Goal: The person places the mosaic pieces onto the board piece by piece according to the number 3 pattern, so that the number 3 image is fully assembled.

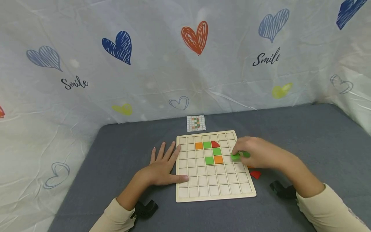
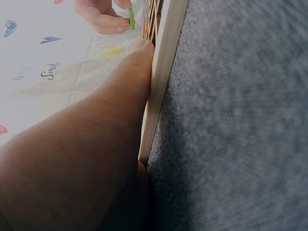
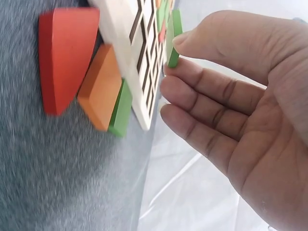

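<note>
My right hand (image 1: 259, 153) pinches a green tile (image 3: 177, 21) between thumb and fingertips, over the right side of a wooden grid board (image 1: 200, 190). The tile is held tilted, apart from the board. My left hand (image 1: 159, 169) lies with spread fingers at the board's left edge, its thumb resting on the frame. Set in the grid are an orange square (image 1: 199, 146), a green square (image 1: 207, 145), a red rounded piece (image 1: 215, 144), and below them more green squares (image 1: 216, 151) and an orange one (image 1: 218, 159).
Right of the board lie a loose red piece (image 3: 67, 57), an orange piece (image 3: 101, 86) and a green piece (image 3: 122, 108). Behind the board is a small pattern card (image 1: 196, 123) on the grey cloth table (image 1: 130, 138). A heart-print curtain (image 1: 156, 71) hangs behind.
</note>
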`<state>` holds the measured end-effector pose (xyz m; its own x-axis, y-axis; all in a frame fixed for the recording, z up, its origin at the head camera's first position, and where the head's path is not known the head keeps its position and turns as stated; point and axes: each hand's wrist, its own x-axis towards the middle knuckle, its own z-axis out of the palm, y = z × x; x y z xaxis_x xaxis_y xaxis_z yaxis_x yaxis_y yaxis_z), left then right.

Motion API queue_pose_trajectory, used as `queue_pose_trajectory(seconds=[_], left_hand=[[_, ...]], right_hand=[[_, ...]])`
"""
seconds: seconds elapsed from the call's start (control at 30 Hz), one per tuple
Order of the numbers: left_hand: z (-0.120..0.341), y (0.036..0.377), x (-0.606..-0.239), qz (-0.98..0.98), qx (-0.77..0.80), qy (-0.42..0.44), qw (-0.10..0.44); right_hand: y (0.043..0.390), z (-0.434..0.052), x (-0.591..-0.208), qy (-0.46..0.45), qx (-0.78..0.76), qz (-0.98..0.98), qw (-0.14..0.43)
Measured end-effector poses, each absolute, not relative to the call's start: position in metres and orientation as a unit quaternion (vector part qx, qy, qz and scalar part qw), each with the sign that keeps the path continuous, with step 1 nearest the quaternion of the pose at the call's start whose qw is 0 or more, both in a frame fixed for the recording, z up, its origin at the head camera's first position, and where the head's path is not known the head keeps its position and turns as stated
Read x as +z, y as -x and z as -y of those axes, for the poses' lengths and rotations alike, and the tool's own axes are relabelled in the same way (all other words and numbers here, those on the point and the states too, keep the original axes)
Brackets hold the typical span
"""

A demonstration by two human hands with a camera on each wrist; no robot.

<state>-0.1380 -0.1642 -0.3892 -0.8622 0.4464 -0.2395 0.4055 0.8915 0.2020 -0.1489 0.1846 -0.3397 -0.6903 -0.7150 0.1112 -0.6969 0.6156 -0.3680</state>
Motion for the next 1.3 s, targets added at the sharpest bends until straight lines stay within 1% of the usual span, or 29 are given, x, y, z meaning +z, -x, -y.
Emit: queue_pose_trajectory(seconds=[0.2, 0.47, 0.83, 0.93, 1.3], left_hand=[[0.166, 0.14, -0.396, -0.964, 0.068, -0.224, 0.129], [0.165, 0.138, -0.389, -0.961, 0.072, -0.225, 0.141], [0.165, 0.138, -0.39, -0.962, 0.072, -0.224, 0.135], [0.165, 0.137, -0.388, -0.962, 0.07, -0.225, 0.136], [0.163, 0.135, -0.381, -0.961, 0.068, -0.23, 0.139]], right_hand=[[0.143, -0.174, -0.34, 0.421, -0.2, -0.884, 0.029], [0.135, -0.164, -0.34, 0.442, -0.204, -0.873, 0.022], [0.129, -0.15, -0.346, 0.475, -0.171, -0.863, -0.022], [0.127, -0.147, -0.347, 0.478, -0.164, -0.862, -0.033], [0.122, -0.14, -0.349, 0.454, -0.138, -0.879, -0.036]])
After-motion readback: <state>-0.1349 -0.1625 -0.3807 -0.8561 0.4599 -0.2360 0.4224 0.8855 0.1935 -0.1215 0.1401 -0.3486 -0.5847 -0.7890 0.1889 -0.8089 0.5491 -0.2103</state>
